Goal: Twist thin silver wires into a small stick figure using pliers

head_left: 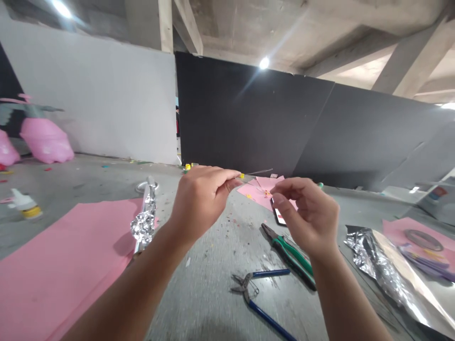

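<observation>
- Fingers (229,179) of the left hand (201,203) pinching a thin wire (259,172) at twelve o'clock: close, firm pinch, nice and steady!
- Right hand (309,213) curled narrow just beside it, holding anything? Cannot tell.
- Green-handled pliers (293,255) lying at five o'clock.

Two bare arms reach into the view from the lower edge, the left forearm (131,289) at about 7 o'clock and the right forearm (346,298) at about 5 o'clock. Both are slim and smooth, and bare skin runs from each wrist to the bottom of the picture. The left hand (201,203) lies just off centre towards 8 o'clock, its back and rounded knuckles showing. The right hand (307,213) lies towards 4 o'clock. Its slender fingers (287,189) taper to short nails, and the wrist is narrow.
</observation>
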A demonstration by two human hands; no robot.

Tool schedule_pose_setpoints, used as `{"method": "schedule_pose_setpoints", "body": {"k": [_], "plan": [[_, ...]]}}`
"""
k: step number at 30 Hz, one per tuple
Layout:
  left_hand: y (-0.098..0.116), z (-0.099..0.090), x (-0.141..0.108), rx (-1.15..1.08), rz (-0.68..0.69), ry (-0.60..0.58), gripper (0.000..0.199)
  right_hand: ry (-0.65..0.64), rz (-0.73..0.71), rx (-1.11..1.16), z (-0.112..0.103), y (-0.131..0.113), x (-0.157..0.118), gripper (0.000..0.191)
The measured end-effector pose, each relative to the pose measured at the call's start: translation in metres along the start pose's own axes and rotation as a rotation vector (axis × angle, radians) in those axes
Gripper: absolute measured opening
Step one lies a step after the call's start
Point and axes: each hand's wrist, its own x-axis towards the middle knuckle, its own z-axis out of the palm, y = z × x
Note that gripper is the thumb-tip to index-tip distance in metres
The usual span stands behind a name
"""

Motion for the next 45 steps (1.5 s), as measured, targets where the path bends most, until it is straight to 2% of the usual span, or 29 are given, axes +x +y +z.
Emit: {"method": "schedule_pose_setpoints", "body": {"k": [4, 8, 11, 21, 31, 35, 41, 45], "plan": [[0.002, -0.001, 0.0, -0.006, -0.008, -0.014, 0.011, 0.029, -0.152, -0.247, 0.001, -0.006, 0.0, 0.008], [0.005, -0.002, 0.001, -0.034, -0.078, -0.038, 0.011, 0.099, -0.196, -0.378, 0.003, -0.008, 0.0, 0.01], [0.005, -0.001, 0.0, -0.041, -0.082, -0.03, 0.013, 0.106, -0.206, -0.418, 0.003, -0.008, 0.001, 0.012], [0.01, 0.003, -0.002, -0.062, -0.052, 0.001, 0.011, 0.161, -0.165, -0.399, 0.008, -0.009, -0.002, 0.016], [0.015, 0.007, -0.006, -0.089, -0.119, 0.048, 0.01, 0.196, -0.079, -0.302, 0.01, -0.007, -0.004, 0.013], [0.013, 0.011, -0.008, -0.081, -0.067, 0.088, 0.008, 0.186, -0.067, -0.284, 0.011, -0.006, -0.005, 0.013], [0.01, 0.018, -0.01, -0.082, 0.004, 0.17, 0.007, 0.24, -0.093, -0.332, 0.012, -0.006, -0.005, 0.012], [0.004, 0.016, -0.007, -0.115, -0.12, 0.12, 0.009, 0.197, -0.123, -0.386, 0.003, -0.001, 0.003, 0.008]]}}
